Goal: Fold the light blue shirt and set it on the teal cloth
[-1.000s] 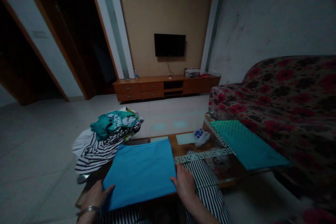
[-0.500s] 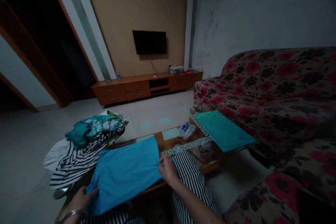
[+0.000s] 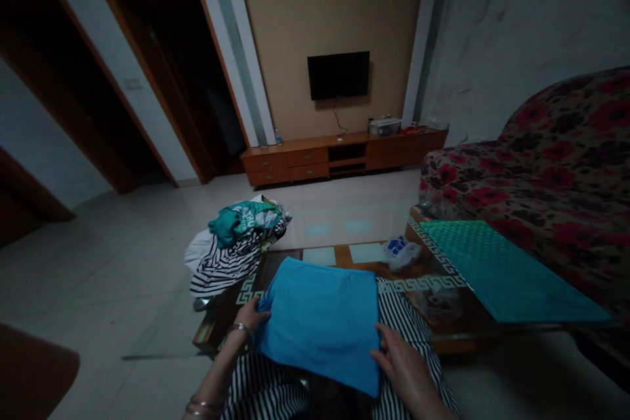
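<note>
A folded blue cloth garment (image 3: 319, 315) lies spread at the near edge of the glass-topped coffee table (image 3: 433, 315), partly over my lap. My left hand (image 3: 252, 316), with bangles at the wrist, is closed on its bunched left edge. At the right edge, my right hand (image 3: 399, 356) has its thumb on top of the fabric and its forefinger against the side; the other fingers are partly hidden. Black-and-white striped fabric (image 3: 401, 308) shows below and beside the garment, over my legs.
A pile of clothes (image 3: 239, 243), teal, white and striped, rests at the table's far left corner. A plastic bag (image 3: 401, 252) sits at the back. A green quilted mat (image 3: 506, 269) covers the right end, beside the flowered sofa (image 3: 556, 164). A TV cabinet (image 3: 305, 161) stands beyond.
My view has turned left. The blue garment has been drawn in and squared up; my left hand has moved up along its left edge, and my right hand has slid lower on the right edge.
</note>
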{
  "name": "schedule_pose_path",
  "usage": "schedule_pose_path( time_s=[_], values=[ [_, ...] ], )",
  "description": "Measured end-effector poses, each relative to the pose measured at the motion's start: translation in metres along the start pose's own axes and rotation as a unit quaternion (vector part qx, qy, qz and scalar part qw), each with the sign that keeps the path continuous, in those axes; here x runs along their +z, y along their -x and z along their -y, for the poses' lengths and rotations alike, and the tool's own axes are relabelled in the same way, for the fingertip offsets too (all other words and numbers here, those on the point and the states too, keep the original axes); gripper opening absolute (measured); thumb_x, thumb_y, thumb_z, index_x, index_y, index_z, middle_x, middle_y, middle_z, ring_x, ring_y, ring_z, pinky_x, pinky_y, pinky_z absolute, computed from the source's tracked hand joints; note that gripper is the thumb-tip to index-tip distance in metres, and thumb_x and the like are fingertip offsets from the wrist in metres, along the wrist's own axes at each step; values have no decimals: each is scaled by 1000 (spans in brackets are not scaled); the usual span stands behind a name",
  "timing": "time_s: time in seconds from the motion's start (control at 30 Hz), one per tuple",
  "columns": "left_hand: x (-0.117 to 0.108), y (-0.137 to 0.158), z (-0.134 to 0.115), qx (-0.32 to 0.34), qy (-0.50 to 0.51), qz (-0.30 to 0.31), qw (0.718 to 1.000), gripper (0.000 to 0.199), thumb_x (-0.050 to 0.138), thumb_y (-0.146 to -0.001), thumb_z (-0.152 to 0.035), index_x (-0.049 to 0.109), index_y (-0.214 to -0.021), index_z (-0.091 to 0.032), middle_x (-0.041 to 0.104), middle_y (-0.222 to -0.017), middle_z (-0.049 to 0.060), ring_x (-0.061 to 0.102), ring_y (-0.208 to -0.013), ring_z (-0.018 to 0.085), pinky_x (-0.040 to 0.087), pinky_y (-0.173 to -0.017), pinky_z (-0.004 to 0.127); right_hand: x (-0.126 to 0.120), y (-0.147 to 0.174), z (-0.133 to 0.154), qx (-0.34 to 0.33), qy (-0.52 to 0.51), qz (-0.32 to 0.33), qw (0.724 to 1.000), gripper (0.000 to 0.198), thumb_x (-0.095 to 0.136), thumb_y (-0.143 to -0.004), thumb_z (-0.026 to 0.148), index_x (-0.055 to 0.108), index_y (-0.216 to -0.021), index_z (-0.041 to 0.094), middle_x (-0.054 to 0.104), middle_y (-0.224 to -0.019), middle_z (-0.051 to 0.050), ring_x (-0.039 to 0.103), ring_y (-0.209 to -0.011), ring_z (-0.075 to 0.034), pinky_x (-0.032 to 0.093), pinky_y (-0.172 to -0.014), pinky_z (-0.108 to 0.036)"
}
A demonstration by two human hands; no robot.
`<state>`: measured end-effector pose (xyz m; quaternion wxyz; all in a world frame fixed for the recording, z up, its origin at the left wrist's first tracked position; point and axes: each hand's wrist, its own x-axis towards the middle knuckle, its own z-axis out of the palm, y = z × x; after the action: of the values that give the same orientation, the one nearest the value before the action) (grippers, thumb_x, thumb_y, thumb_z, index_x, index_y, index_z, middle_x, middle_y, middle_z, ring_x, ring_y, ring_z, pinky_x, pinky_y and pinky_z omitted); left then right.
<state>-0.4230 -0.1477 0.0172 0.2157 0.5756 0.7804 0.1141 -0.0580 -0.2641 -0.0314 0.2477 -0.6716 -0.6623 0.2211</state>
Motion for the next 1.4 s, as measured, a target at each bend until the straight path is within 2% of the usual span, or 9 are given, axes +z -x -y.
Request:
schedule_pose_path(
  time_s=[0.17,0.37,0.47,0.6,0.77,0.9,1.07,1.2,1.4],
  values=[
    [-3,1,13,-7,56,44,997,38,69,-62,-28,65,-97,-13,71,-103,8,63,-103,27,47,-84,29,-19,-92,44,-129,43,-32,990,28,52,-86,26,63,-110,16,63,-112,-13,57,-107,-23,41,-93,-32],
    [-9,5,27,-4,108,88,990,39,70,-62,-22,65,-99,-14,72,-100,2,65,-96,22,50,-81,24,43,-203,131,-69,120,119,983,42,64,-81,36,61,-116,12,60,-120,-18,52,-117,-30,40,-95,-39],
    [-6,7,32,-19,97,70,993,46,71,-60,-16,62,-106,-15,70,-105,3,64,-98,20,48,-83,24,82,-230,168,-66,118,154,979,50,71,-73,42,63,-112,13,59,-122,-19,52,-118,-33,41,-94,-43],
    [0,9,34,-43,68,50,996,50,72,-60,-11,59,-108,-15,68,-110,6,63,-99,18,46,-83,22,116,-254,203,-46,103,208,972,61,82,-56,27,62,-110,11,62,-118,-21,55,-112,-38,42,-92,-50],
    [0,12,33,-45,55,38,997,50,70,-61,-7,58,-109,-17,67,-112,6,63,-100,17,45,-83,20,119,-267,211,-84,15,275,958,31,78,-47,13,67,-76,13,70,-93,-8,62,-95,-30,48,-82,-35],
    [-15,14,23,-22,44,14,999,44,70,-64,-10,58,-106,-17,68,-107,6,62,-99,19,44,-83,22,83,-264,195,-133,-112,291,941,21,65,-59,15,66,-80,13,69,-83,-2,62,-78,-18,49,-70,-26],
    [-60,14,-24,70,54,-16,996,37,67,-67,-13,60,-103,-17,68,-105,3,62,-96,18,45,-85,24,-5,-257,166,-166,-267,268,911,37,66,-64,25,63,-98,14,68,-93,-4,62,-76,-15,50,-69,-26],
    [-106,24,-97,204,78,-46,975,39,66,-63,-17,60,-102,-18,68,-99,2,63,-92,20,47,-81,27,-92,-243,139,-196,-414,246,854,43,75,-59,28,64,-97,14,68,-89,-4,61,-75,-15,48,-72,-27],
    [-162,38,-226,344,63,-33,936,36,68,-58,-27,63,-92,-18,66,-85,0,61,-84,22,47,-74,28,-216,-217,99,-208,-437,104,869,34,79,-56,25,64,-85,14,64,-75,1,56,-66,-10,44,-65,-24]
  ],
)
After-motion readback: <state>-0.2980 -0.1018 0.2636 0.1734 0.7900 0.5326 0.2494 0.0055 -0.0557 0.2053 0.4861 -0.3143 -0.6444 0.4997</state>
